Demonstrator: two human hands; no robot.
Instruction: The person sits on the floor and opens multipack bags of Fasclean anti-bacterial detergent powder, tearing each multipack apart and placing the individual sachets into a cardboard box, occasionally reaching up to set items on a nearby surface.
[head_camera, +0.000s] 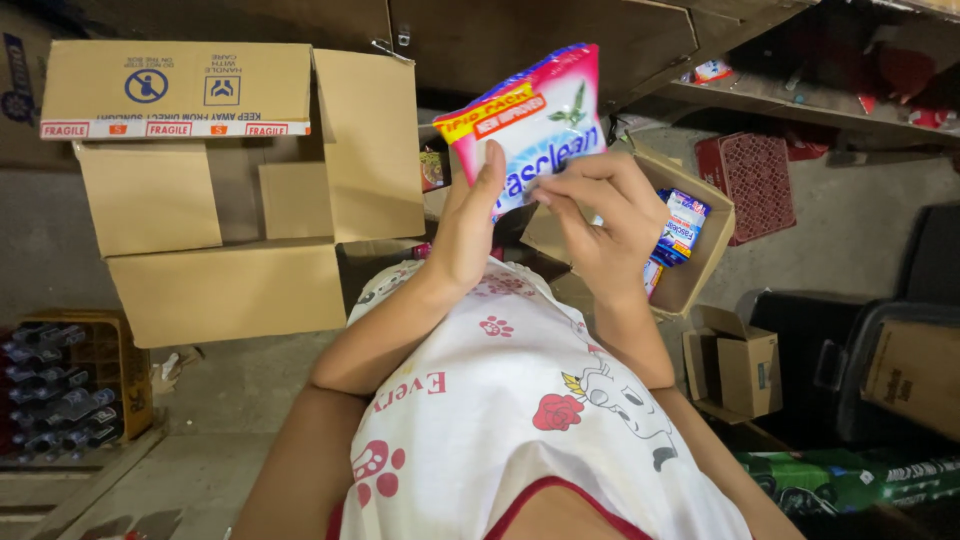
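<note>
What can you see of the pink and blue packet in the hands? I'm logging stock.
The packet is a glossy plastic pouch, pink with a blue and white middle and a yellow corner band, looking sealed and full. It is held up, slightly tilted, above open cardboard boxes. The left hand grips its lower left edge; the right hand pinches its lower front.

grey concrete floor (860, 215), dim wooden shelving (560, 30) above.
</note>
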